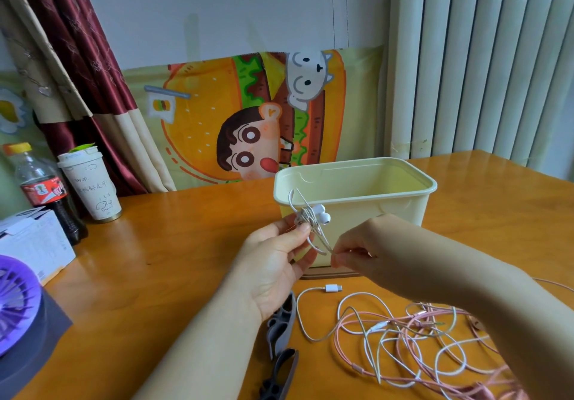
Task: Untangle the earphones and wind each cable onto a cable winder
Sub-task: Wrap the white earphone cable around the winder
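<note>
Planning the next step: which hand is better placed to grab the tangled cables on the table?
Probably the right hand: the tangled cables lie just beneath its forearm, and it only pinches a loose end of the wound earphones, which the left hand grips.

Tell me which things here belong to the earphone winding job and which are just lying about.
For the job: white earphones in the left hand, right hand pinching their cable, tangled pink and white cables, two grey winders.
Lying about: cola bottle, paper cup, white box, purple fan; the cream tub's role is unclear.
</note>
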`<state>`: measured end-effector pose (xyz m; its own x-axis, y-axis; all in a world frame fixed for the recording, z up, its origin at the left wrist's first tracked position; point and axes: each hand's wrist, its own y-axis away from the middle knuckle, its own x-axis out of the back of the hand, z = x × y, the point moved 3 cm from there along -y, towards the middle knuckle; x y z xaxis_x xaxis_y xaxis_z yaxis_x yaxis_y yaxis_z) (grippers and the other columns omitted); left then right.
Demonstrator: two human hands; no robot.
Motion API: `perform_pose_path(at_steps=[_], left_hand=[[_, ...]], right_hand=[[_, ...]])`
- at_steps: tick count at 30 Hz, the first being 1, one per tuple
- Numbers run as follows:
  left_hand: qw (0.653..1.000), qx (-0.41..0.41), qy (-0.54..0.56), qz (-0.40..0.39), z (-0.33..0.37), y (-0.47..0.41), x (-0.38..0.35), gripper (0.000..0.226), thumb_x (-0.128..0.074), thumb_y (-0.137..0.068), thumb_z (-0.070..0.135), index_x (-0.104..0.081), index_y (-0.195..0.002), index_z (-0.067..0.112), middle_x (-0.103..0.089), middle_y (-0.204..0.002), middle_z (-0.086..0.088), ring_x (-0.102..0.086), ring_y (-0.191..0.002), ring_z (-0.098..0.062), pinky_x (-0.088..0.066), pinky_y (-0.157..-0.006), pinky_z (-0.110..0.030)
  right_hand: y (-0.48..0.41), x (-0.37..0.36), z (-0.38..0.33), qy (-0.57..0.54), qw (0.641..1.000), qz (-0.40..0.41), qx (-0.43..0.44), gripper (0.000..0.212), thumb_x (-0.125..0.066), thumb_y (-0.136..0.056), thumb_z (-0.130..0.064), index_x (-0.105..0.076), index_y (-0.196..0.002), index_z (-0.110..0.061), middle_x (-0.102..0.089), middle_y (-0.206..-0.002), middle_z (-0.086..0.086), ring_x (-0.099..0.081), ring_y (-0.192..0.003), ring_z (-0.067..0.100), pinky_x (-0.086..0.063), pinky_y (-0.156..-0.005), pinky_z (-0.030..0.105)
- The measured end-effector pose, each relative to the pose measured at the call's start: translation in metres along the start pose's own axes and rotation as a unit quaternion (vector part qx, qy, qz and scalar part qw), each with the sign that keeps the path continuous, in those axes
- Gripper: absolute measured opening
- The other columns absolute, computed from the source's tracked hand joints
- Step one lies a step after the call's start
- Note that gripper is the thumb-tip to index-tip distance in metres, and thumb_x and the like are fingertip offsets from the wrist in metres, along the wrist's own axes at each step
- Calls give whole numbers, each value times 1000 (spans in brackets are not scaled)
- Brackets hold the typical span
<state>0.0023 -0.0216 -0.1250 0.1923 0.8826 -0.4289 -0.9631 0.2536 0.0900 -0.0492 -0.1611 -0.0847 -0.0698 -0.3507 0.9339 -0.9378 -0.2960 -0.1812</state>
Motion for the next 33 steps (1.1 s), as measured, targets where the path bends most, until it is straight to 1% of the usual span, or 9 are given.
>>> perform_pose_path(at_steps=[2,3,5,9,12,16,20,26,33], left_hand=[[997,-37,-67,4,-1,1,1,26,-55,-93,-1,-63,-116,8,-70,-107,-8,-62,-93,-18,-50,-72,-26],[993,-57,-106,6,-1,1,1,28,-56,-93,0,-61,-119,10,-70,-109,-7,-63,-97,-18,-50,-75,-27],[980,-93,-177,-1,1,4,-1,29,-58,-93,4,-59,-120,14,-71,-110,-4,-64,-101,-17,-50,-80,-30],[934,-146,-324,-40,5,12,-8,24,-63,-92,17,-59,-110,32,-70,-109,11,-65,-103,-7,-53,-89,-31],[908,-136,-383,-102,4,17,-12,26,-63,-92,13,-57,-107,33,-69,-105,12,-66,-98,-4,-54,-89,-28],[915,-114,-335,-192,15,25,-15,32,-58,-90,-2,-57,-112,22,-70,-100,11,-67,-95,-3,-53,-80,-19],[910,-107,-320,-242,25,30,-16,32,-57,-89,-2,-56,-111,22,-72,-92,18,-68,-91,0,-52,-74,-16],[910,-105,-312,-250,30,29,-11,40,-65,-70,20,-57,-108,25,-72,-93,18,-69,-90,-5,-54,-71,-20],[912,-113,-309,-246,33,31,-11,33,-72,-79,19,-62,-109,27,-71,-98,15,-69,-92,-6,-54,-74,-21]], right_hand=[[1,5,-1,-9,1000,16,2,24,-48,-97,-29,-71,-96,-27,-66,-78,-11,-60,-71,6,-50,-67,23],[2,9,-1,-16,999,37,-1,23,-48,-96,-30,-71,-93,-27,-63,-72,-12,-57,-66,4,-46,-61,18],[2,20,0,-39,994,102,-19,24,-48,-95,-31,-71,-87,-26,-56,-61,-11,-51,-54,2,-38,-51,17],[3,32,4,-92,973,210,-18,32,-54,-91,-38,-70,-75,-15,-42,-42,-7,-45,-47,0,-35,-48,14],[3,39,12,-124,958,259,-19,33,-60,-87,-38,-65,-66,-13,-39,-38,-8,-41,-43,3,-33,-45,14],[2,43,24,-185,943,273,-34,34,-57,-88,-41,-62,-63,-19,-36,-38,-9,-32,-38,6,-27,-41,16],[0,38,20,-240,933,269,-20,35,-57,-86,-43,-63,-63,-17,-34,-50,-3,-27,-43,7,-21,-42,18],[6,43,10,-273,912,306,9,44,-51,-75,-58,-62,-62,-18,-42,-54,4,-34,-50,8,-25,-46,22],[4,40,7,-292,903,314,11,39,-53,-76,-54,-62,-61,-19,-45,-50,-7,-38,-49,2,-31,-48,15]])
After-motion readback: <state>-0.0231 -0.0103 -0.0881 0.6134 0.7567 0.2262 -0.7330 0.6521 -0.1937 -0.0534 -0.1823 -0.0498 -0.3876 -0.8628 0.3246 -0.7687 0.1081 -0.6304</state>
